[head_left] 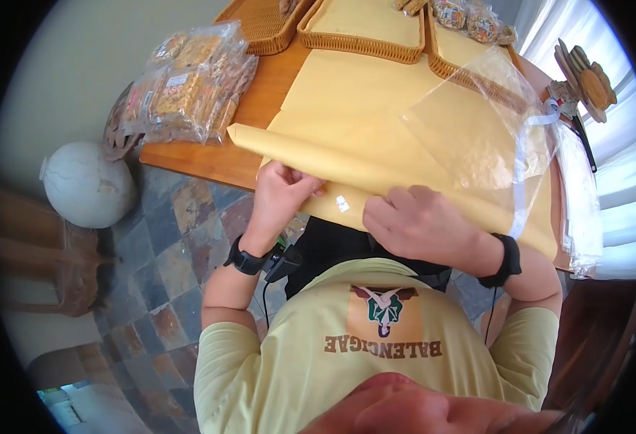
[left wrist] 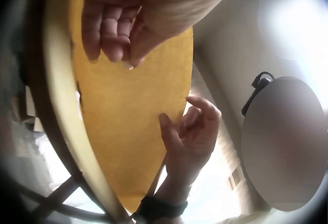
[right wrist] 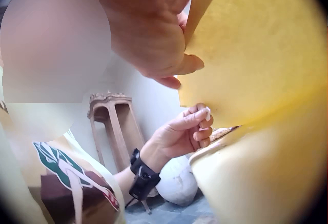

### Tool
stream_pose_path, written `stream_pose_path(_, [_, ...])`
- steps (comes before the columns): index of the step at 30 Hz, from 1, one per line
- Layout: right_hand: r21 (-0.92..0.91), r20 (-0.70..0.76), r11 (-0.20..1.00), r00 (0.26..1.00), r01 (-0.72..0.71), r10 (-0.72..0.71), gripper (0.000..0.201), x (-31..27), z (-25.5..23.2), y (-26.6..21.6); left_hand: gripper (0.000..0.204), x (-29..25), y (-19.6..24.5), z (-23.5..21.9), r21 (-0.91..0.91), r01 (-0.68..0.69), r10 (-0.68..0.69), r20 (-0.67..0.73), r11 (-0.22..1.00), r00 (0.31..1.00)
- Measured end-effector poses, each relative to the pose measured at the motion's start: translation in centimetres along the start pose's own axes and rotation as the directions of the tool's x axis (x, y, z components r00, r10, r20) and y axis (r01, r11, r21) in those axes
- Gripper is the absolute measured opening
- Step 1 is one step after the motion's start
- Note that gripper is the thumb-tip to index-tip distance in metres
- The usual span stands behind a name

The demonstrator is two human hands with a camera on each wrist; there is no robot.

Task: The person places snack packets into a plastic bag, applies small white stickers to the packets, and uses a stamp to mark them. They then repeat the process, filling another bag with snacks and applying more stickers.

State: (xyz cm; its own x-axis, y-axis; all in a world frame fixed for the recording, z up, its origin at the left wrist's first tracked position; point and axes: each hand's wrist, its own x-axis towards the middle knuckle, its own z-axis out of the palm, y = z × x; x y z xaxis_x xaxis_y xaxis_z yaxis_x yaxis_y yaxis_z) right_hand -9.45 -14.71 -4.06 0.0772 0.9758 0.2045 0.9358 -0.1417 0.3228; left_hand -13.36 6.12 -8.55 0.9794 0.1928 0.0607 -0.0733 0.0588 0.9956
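A large sheet of yellow kraft paper (head_left: 354, 108) covers the table, its near part curled into a long roll-like fold. My left hand (head_left: 285, 192) is at the near left of that fold, thumb and fingertips pinching a small white piece (right wrist: 207, 114) that looks like a bit of tape or sticker. At the near edge of the paper, my right hand (head_left: 412, 220) pinches the sheet between thumb and curled fingers. A small white label (head_left: 342, 203) with dark print lies on the paper between both hands.
Clear plastic bags of snacks (head_left: 180, 90) are piled at the table's left. Wicker trays (head_left: 361, 49) line the back. A clear plastic sheet (head_left: 470, 123) with a white strip lies over the right side. A round white pot (head_left: 90, 184) stands on the floor at left.
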Motion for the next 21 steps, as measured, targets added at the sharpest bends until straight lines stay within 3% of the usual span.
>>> stream_pose_path(1, [-0.007, 0.003, 1.0, 1.0, 0.001, -0.001, 0.027, 0.0, 0.6, -0.5, 0.012, -0.1, 0.1, 0.2, -0.011, -0.007, 0.007, 0.002, 1.0, 1.0])
stream_pose_path(2, [-0.027, 0.111, 0.983, 0.976, -0.184, 0.186, 0.025, 0.0, 1.2, -1.2, 0.012, -0.2, 0.1, 0.2, -0.023, -0.013, 0.013, 0.005, 1.0, 1.0])
stream_pose_path(3, [-0.066, 0.212, 0.931, 0.906, -0.36, 0.365, 0.024, 0.1, 1.5, -1.5, 0.012, -0.3, 0.0, 0.2, -0.028, -0.017, 0.017, 0.006, 0.999, 1.0])
stream_pose_path(4, [-0.073, 0.214, 0.931, 0.906, -0.358, 0.365, 0.024, 0.4, 1.5, -1.3, 0.011, -0.4, -0.2, 0.1, -0.041, -0.005, 0.006, 0.007, 0.999, 1.0])
stream_pose_path(6, [0.422, -0.065, 0.827, 0.898, -0.371, 0.435, 0.02, 1.0, 1.7, -0.5, 0.011, -0.5, -0.4, 0.1, -0.058, 0.006, -0.006, 0.011, 0.998, 1.0])
stream_pose_path(7, [0.419, -0.062, 0.828, 0.898, -0.373, 0.436, 0.02, 1.5, 2.0, -0.2, 0.011, -0.6, -0.4, 0.2, -0.1, 0.006, -0.004, 0.019, 0.995, 1.0])
stream_pose_path(9, [0.74, -0.134, 0.609, 0.826, -0.284, 0.548, 0.023, 2.3, 2.8, 0.1, 0.011, -0.7, -0.6, 0.5, -0.142, 0.003, 0.0, 0.027, 0.99, 1.0])
stream_pose_path(10, [0.739, -0.136, 0.612, 0.827, -0.282, 0.546, 0.023, 2.6, 2.8, 0.2, 0.01, -0.8, -0.7, 0.5, -0.201, 0.026, -0.014, 0.06, 0.979, 0.998])
stream_pose_path(12, [0.93, 0.124, 0.208, 0.788, -0.305, 0.603, 0.02, 3.1, 2.8, 0.4, 0.01, -0.7, -1.2, 0.3, -0.26, 0.046, -0.023, 0.09, 0.965, 0.996])
stream_pose_path(13, [0.929, 0.122, 0.21, 0.79, -0.303, 0.601, 0.02, 3.1, 2.7, 0.4, 0.01, -0.7, -1.6, 0.2, -0.297, 0.053, -0.015, 0.128, 0.953, 0.992])
stream_pose_path(15, [0.94, 0.219, 0.086, 0.776, -0.331, 0.591, 0.012, 3.1, 2.6, 0.5, 0.01, -0.7, -1.8, 0.1, -0.336, 0.061, -0.006, 0.164, 0.94, 0.986])
stream_pose_path(21, [0.926, 0.298, 0.019, 0.76, -0.378, 0.578, 0.009, 3.1, 2.2, 0.7, 0.01, -1.1, -1.7, 0.1, -0.374, 0.125, -0.051, 0.202, 0.919, 0.978])
